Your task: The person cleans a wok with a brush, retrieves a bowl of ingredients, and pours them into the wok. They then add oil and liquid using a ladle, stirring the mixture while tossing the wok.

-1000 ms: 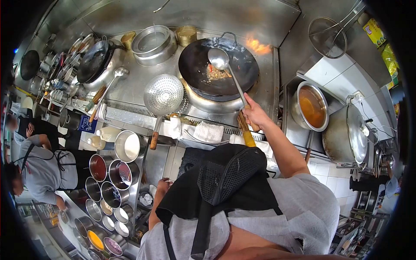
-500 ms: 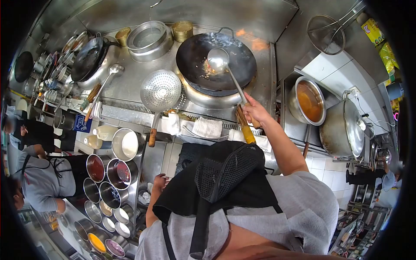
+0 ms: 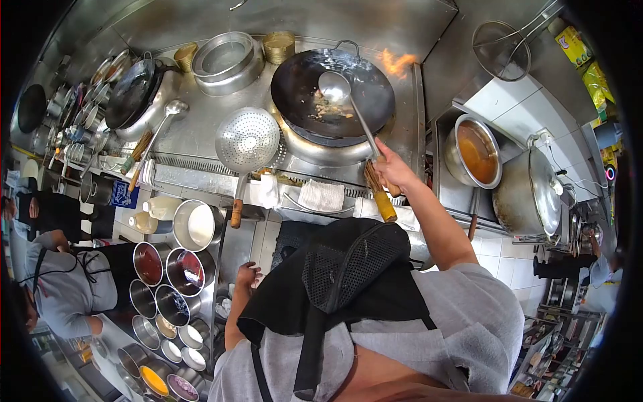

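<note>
My right hand (image 3: 395, 167) grips the wooden end of a long-handled ladle (image 3: 362, 122). Its metal bowl rests inside a black wok (image 3: 291, 90), above small pieces of food (image 3: 329, 107) that lie scattered at the wok's middle. Beside that hand, a bamboo brush (image 3: 382, 197) with a yellow-wrapped handle sits at the stove's front edge. My left hand (image 3: 249, 275) hangs low at my side, near the pots on the left. Its fingers are loosely curled, and nothing shows in them.
Flames (image 3: 396, 63) rise behind the wok. A perforated strainer (image 3: 248, 139) lies to its left, with a white cloth (image 3: 321, 197) at the front edge. Right stand a bowl of brown liquid (image 3: 477, 154) and a lidded pot (image 3: 526, 194). A co-worker (image 3: 67, 285) stands left.
The food has spread out more in the wok beneath the ladle. Behind the wok the flames have grown brighter. My left hand has risen slightly.
</note>
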The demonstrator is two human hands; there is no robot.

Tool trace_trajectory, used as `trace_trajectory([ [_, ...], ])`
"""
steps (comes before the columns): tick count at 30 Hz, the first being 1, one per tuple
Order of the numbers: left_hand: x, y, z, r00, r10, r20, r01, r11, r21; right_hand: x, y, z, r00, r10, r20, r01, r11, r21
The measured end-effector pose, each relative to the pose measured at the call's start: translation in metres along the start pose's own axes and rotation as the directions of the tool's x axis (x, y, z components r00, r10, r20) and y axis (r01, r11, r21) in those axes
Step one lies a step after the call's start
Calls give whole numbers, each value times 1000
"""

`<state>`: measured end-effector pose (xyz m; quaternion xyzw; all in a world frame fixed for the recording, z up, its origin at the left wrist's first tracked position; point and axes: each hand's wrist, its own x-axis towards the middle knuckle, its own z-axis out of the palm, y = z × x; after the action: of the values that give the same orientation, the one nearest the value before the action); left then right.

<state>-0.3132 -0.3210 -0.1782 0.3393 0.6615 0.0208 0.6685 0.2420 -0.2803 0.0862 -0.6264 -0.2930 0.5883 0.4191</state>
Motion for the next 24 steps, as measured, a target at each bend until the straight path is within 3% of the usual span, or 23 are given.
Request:
trace_trajectory([
  [3, 2, 5, 0, 990, 129, -49, -127, 991, 53, -8, -1, 3, 999, -46, -23, 45, 998, -35],
  [4, -2, 8, 2, 990, 129, -48, -127, 991, 51, -11, -3, 4, 1000, -30, 9, 29, 997, 77],
  [5, 0, 5, 1, 993, 102, -54, -99, 993, 56, -13, -5, 6, 999, -17, 43, 9, 982, 186],
  [6, 2, 2, 0, 995, 75, -60, -72, 996, 62, -12, -3, 9, 999, -18, 45, 9, 983, 185],
  [8, 4, -5, -2, 999, 36, -35, -35, 999, 37, -8, 0, 13, 990, 103, 92, -127, 941, 315],
  [9, 5, -9, -4, 1000, -5, -8, 5, 1000, 15, -9, 1, 13, 991, 102, 89, -126, 940, 316],
  [11, 10, -18, -5, 1000, -1, 11, 1, 1000, 11, -7, 1, 14, 999, 47, 15, -48, 996, 69],
  [12, 12, -27, -9, 1000, -1, 27, 0, 1000, 8, -10, -2, 16, 999, 49, 19, -50, 996, 70],
  [14, 23, -41, -16, 997, 38, 72, -38, 999, -6, -29, -12, 17, 998, 4, 66, -15, 986, 165],
  [16, -14, -15, -5, 997, -3, -71, 8, 997, 75, -40, -15, 16, 996, -1, 92, -17, 981, 193],
  [18, -12, -18, -6, 998, -32, -59, 31, 999, -10, -42, -12, 14, 985, 123, 125, -158, 930, 333],
  [19, -11, -20, -7, 997, -62, -49, 58, 994, -93, -40, -9, 12, 985, 124, 121, -157, 930, 331],
  [22, -2, -24, -9, 1000, -19, -25, 18, 998, -62, -19, -3, 3, 992, 90, 89, -115, 938, 326],
  [24, -11, -11, -10, 999, 11, -30, -13, 999, -35, -6, -5, 4, 992, -35, -119, 38, 999, 19],
])
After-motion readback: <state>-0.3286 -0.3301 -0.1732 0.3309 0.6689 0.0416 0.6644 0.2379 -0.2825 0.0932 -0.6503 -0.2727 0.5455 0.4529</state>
